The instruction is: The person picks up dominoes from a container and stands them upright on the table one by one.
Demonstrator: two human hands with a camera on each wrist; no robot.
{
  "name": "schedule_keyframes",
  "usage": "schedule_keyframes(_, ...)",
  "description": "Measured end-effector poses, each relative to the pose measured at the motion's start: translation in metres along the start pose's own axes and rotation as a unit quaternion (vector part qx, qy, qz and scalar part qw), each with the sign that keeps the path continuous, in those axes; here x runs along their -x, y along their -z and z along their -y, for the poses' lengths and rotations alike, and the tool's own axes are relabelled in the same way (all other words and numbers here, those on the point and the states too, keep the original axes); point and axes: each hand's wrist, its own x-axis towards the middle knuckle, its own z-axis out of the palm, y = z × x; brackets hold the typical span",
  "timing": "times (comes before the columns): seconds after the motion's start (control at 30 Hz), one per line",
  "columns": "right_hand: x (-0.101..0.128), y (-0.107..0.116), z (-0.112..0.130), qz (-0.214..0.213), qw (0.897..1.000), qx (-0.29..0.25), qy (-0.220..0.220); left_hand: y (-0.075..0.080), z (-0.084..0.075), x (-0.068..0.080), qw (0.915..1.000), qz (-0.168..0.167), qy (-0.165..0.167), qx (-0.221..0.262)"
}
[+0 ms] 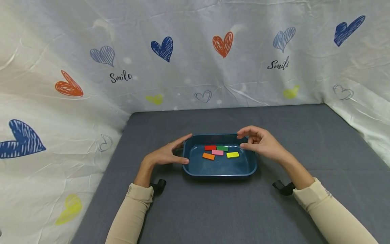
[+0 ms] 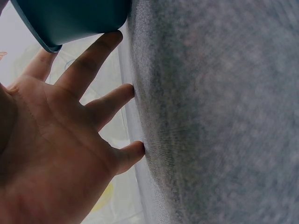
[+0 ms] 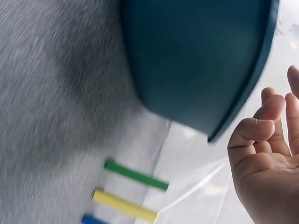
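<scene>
A dark teal tray (image 1: 219,171) rests on the cloth-covered table. Lying inside it are red (image 1: 210,147), green (image 1: 222,148), pink (image 1: 217,152), orange (image 1: 208,156) and yellow (image 1: 233,155) blocks. At the tray's left end, my left hand (image 1: 167,154) has its thumb by the front rim and its fingers spread; in the left wrist view a fingertip touches the tray's wall (image 2: 79,18). Over the right end is my right hand (image 1: 262,142), fingers bent, thumb and index finger apart, nothing seen between them. In the right wrist view this hand (image 3: 266,158) is beside the tray's rim.
Green (image 3: 136,175), yellow (image 3: 125,205) and blue (image 3: 93,220) strips show outside the tray in the right wrist view; the head view does not show them there. A white curtain (image 1: 189,74) printed with hearts hangs behind the grey table (image 1: 219,210).
</scene>
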Motion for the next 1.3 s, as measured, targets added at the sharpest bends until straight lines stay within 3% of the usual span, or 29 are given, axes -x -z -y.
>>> schedule_keyframes(0.43, -0.022, -0.037, 0.001, 0.072, 0.996, -0.038, 0.047, 0.001, -0.001, 0.001, 0.9999, 0.009, -0.01, -0.001)
schedule_keyframes(0.9, -0.038, -0.078, 0.0, 0.085, 0.996, 0.015, 0.036, 0.002, 0.002, 0.0, 0.9999, 0.01, -0.006, 0.002)
schedule_keyframes(1.3, -0.052, -0.097, -0.003, 0.095, 0.992, 0.072, 0.041, 0.001, 0.003, 0.001, 0.9999, 0.011, -0.008, 0.004)
